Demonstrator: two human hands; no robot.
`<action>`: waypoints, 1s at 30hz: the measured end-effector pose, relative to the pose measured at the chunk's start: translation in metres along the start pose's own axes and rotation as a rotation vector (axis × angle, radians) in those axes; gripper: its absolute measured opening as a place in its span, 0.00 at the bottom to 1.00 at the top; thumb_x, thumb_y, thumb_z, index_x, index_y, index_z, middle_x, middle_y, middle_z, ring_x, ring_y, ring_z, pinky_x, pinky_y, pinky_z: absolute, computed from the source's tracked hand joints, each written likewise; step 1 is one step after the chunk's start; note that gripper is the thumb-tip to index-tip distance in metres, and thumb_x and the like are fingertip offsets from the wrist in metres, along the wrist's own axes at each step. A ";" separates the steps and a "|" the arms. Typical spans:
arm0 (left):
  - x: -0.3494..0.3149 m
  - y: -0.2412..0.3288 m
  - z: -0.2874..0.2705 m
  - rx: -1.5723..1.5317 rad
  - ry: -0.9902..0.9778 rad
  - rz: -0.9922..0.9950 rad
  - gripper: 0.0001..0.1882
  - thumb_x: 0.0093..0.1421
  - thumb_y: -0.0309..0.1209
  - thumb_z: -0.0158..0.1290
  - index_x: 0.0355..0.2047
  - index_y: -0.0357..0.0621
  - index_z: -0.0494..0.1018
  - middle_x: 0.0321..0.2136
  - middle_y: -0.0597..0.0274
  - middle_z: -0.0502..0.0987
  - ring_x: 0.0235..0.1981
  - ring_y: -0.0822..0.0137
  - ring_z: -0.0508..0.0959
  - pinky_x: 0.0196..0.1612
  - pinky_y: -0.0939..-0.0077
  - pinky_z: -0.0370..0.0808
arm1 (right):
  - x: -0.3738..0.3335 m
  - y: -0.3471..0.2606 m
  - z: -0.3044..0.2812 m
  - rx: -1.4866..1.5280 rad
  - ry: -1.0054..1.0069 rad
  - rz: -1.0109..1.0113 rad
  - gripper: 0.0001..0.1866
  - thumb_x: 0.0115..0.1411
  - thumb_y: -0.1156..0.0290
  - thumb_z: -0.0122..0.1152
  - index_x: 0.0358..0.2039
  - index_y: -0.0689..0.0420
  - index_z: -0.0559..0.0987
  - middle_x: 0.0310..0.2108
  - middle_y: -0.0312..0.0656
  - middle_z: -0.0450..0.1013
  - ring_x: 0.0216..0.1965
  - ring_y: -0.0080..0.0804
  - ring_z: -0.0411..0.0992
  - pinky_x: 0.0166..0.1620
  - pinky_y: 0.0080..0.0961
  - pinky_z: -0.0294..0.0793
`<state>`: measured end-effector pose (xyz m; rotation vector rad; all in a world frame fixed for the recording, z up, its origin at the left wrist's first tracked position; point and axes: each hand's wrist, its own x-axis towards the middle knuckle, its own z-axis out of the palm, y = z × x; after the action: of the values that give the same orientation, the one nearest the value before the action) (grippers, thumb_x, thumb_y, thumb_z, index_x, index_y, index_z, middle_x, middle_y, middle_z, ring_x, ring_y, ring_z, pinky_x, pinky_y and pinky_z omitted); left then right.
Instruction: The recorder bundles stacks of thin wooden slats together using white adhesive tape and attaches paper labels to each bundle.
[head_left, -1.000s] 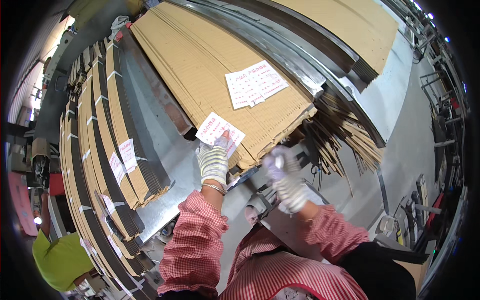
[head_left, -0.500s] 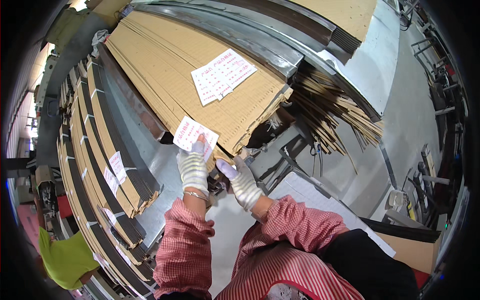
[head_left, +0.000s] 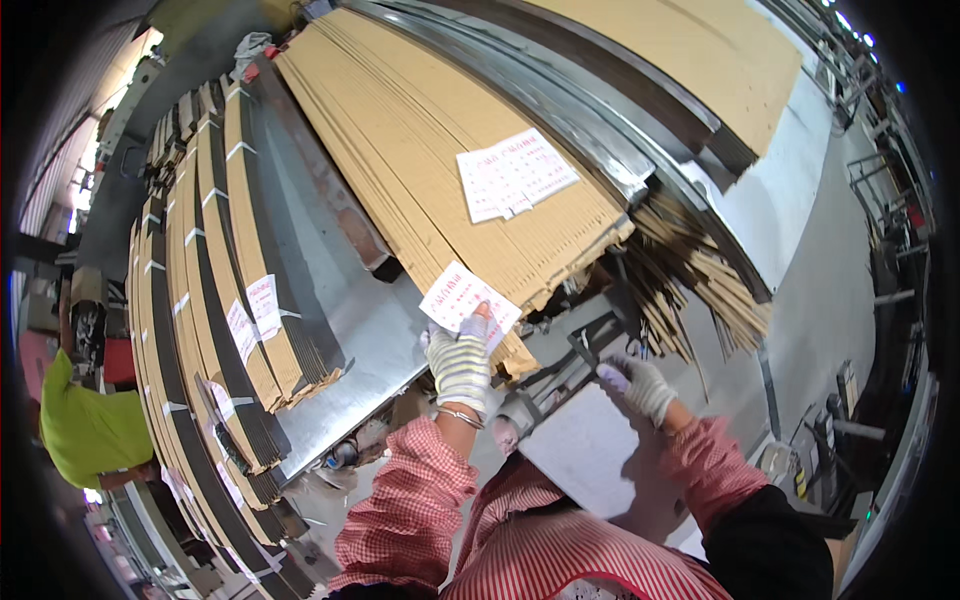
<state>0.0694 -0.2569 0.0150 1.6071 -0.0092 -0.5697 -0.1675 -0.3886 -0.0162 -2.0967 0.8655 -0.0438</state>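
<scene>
My left hand (head_left: 460,368), in a striped knit glove with its thumb tip bare of stripes, is closed at the near end of a long cardboard-covered strip. Its thumb presses a white paper label (head_left: 452,290) with red print onto that strip; the fingers beneath are partly hidden. My right hand (head_left: 645,388), gloved too, is off to the right above a white flat-topped surface (head_left: 583,440), fingers stretched out and nothing visible in them. More white labels (head_left: 515,172) lie overlapped on the wide cardboard-covered stack (head_left: 420,130).
Strapped bundles of dark-edged cardboard strips (head_left: 262,330) lie at the left on a metal table (head_left: 345,420). Thin loose strips (head_left: 700,285) jut out below the stack at the right. A person in a bright green shirt (head_left: 95,420) is at the far left.
My right hand has left the strip's end and moved right, over the white surface. My left hand stays on the label. The whole view has shifted.
</scene>
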 end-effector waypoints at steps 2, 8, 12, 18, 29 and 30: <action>-0.004 0.009 -0.003 0.006 0.020 -0.002 0.20 0.53 0.31 0.60 0.43 0.34 0.69 0.35 0.60 0.77 0.32 0.73 0.76 0.36 0.79 0.75 | -0.006 -0.028 0.009 0.234 -0.279 0.267 0.28 0.55 0.45 0.57 0.38 0.61 0.76 0.26 0.47 0.75 0.29 0.36 0.73 0.36 0.30 0.72; 0.005 -0.011 -0.014 0.042 0.002 0.063 0.21 0.53 0.32 0.60 0.43 0.32 0.68 0.37 0.57 0.76 0.34 0.71 0.76 0.39 0.77 0.74 | 0.048 -0.067 0.033 0.202 -0.054 -0.081 0.33 0.57 0.43 0.52 0.45 0.64 0.72 0.35 0.56 0.73 0.40 0.51 0.73 0.42 0.34 0.70; 0.001 -0.012 -0.007 0.282 -0.067 0.219 0.23 0.53 0.34 0.60 0.43 0.33 0.67 0.37 0.56 0.77 0.37 0.68 0.75 0.43 0.74 0.70 | 0.062 -0.108 0.046 0.228 -0.150 -0.033 0.33 0.59 0.45 0.49 0.46 0.67 0.70 0.39 0.58 0.73 0.43 0.54 0.71 0.45 0.36 0.70; -0.048 -0.043 -0.026 0.158 -0.107 0.132 0.19 0.55 0.29 0.55 0.45 0.35 0.66 0.37 0.59 0.77 0.37 0.68 0.76 0.43 0.75 0.71 | 0.036 -0.162 -0.009 -0.209 -0.544 -0.020 0.37 0.57 0.37 0.45 0.46 0.63 0.72 0.38 0.63 0.72 0.44 0.56 0.70 0.46 0.39 0.68; -0.113 -0.063 -0.007 -0.322 -0.124 -0.236 0.11 0.64 0.29 0.45 0.45 0.40 0.66 0.35 0.65 0.73 0.32 0.74 0.74 0.30 0.78 0.76 | 0.013 -0.131 0.001 -0.303 -0.511 -0.104 0.33 0.62 0.45 0.39 0.41 0.68 0.71 0.35 0.64 0.71 0.37 0.60 0.70 0.40 0.43 0.70; -0.117 -0.054 -0.004 -0.335 -0.147 -0.288 0.11 0.63 0.28 0.46 0.45 0.39 0.65 0.35 0.64 0.73 0.32 0.73 0.75 0.30 0.78 0.76 | 0.003 -0.121 -0.004 -0.289 -0.493 -0.130 0.30 0.61 0.46 0.43 0.41 0.65 0.71 0.28 0.62 0.72 0.33 0.61 0.70 0.35 0.44 0.70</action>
<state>-0.0493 -0.2068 0.0058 1.2449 0.2021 -0.8637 -0.0981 -0.3445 0.0721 -2.2815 0.4547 0.5367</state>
